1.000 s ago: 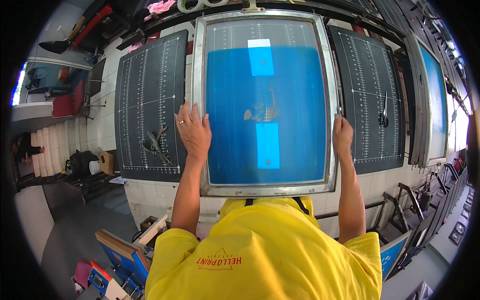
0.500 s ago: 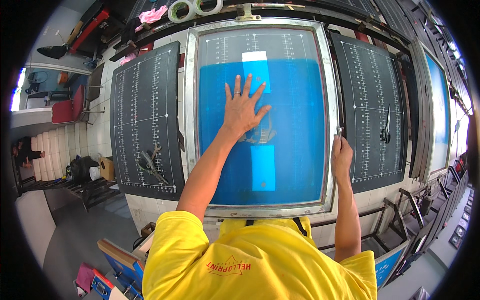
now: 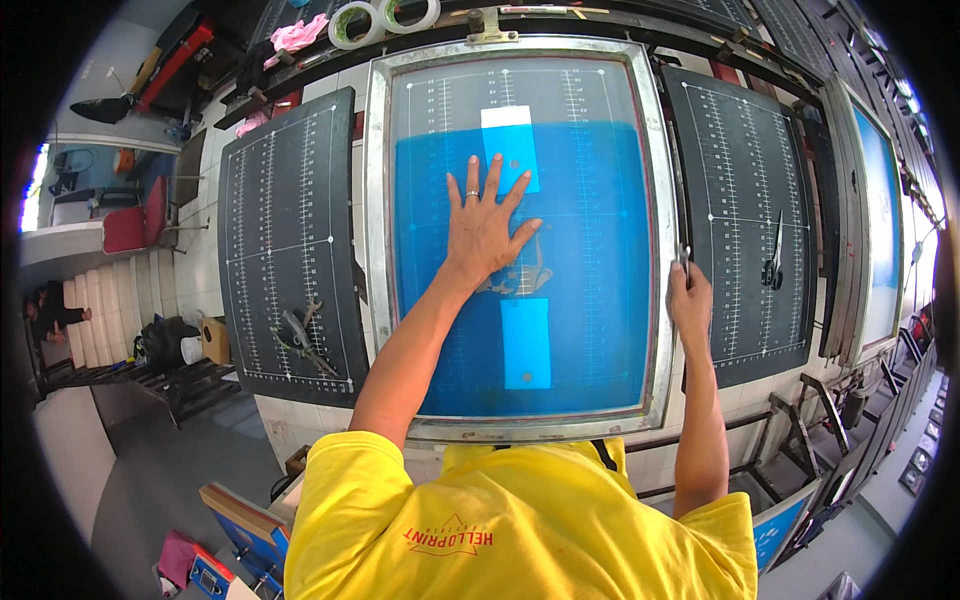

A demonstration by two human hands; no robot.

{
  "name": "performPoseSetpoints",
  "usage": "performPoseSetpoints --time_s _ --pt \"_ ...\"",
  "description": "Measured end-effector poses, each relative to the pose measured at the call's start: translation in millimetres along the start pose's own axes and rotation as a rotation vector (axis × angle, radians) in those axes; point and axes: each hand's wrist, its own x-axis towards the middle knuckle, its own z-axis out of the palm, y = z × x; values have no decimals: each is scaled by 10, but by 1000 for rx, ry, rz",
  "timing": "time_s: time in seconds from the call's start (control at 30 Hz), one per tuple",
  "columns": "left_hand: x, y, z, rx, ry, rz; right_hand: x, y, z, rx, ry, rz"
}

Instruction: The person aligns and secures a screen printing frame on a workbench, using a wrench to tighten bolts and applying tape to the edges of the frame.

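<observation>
A metal-framed printing screen (image 3: 655,300) with blue mesh lies over a dark board marked with white scales. My left hand (image 3: 483,228) rests on the mesh, palm down with fingers spread, near the lower end of a light strip (image 3: 508,116) seen through it. Below my palm are a bare figure-like patch in the blue and a second light blue rectangle (image 3: 526,343). At the screen's right edge my right hand (image 3: 690,305) is closed around a slim metal tool (image 3: 685,256); only its tip shows, so its kind is unclear.
A wrench and locking pliers (image 3: 305,340) lie on the left dark board (image 3: 285,180). Black scissors (image 3: 774,255) lie on the right board (image 3: 740,330). A clamp (image 3: 490,28) meets the screen's far edge, near tape rolls (image 3: 355,25). Another screen (image 3: 885,220) stands farther right.
My right hand has shifted slightly, and the dark tip of its tool now points up along the frame's edge. My left hand stays spread on the mesh.
</observation>
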Motion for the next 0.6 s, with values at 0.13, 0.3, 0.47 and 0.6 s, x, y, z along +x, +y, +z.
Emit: performPoseSetpoints --time_s 0.13,0.3,0.47,0.6 --pt "-34 -32 -5 23 -17 -14 377 -323 83 -11 0 -65" --pt "8 13 -93 -22 -44 -19 890 -487 159 -187 44 -206" --pt "39 -6 -109 -25 -76 -12 1361 -491 328 35 68 -212" --pt "29 1 -115 -30 -100 -23 1739 -513 413 404 -42 102"
